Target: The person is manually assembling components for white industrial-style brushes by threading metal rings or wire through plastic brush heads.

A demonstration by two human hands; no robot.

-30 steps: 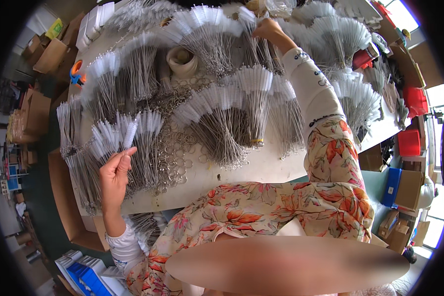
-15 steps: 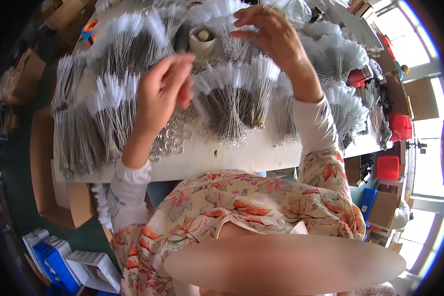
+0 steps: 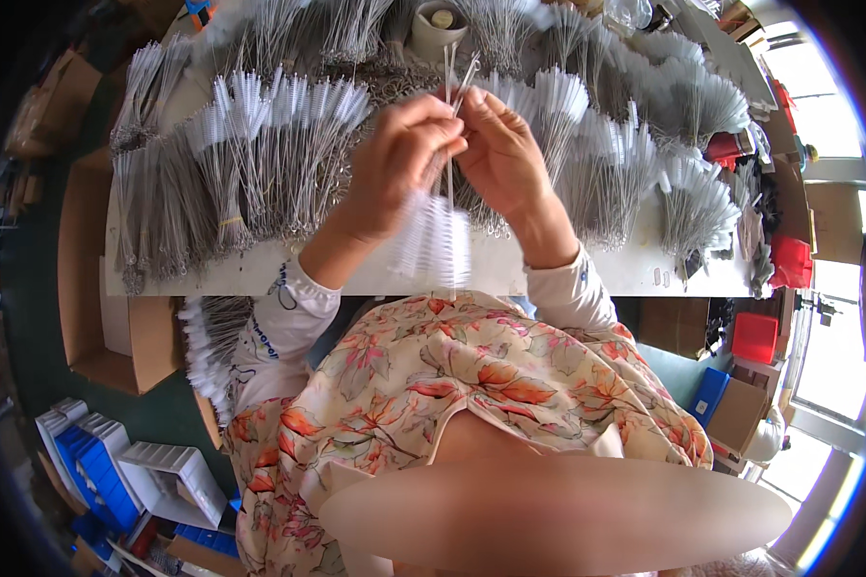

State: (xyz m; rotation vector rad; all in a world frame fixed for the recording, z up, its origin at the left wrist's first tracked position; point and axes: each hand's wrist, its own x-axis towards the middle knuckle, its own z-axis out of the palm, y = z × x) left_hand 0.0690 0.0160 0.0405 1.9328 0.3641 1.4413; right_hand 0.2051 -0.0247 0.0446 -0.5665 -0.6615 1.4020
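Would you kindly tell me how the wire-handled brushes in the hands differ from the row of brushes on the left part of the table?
The held brushes are few; the table row has many, packed together.
The held brushes are raised off the table; the table row rests on it.
The held brushes' bristles point toward the person; the table row's point away.
Both have whitish bristles and thin wire handles.

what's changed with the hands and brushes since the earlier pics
The left hand has moved rightward and the right hand has come back from the far side of the table; they now meet, gripping the wire handles of white-bristled brushes, bristles hanging down. The brush bundles still lie spread out, and the open cardboard box stays left of the table.
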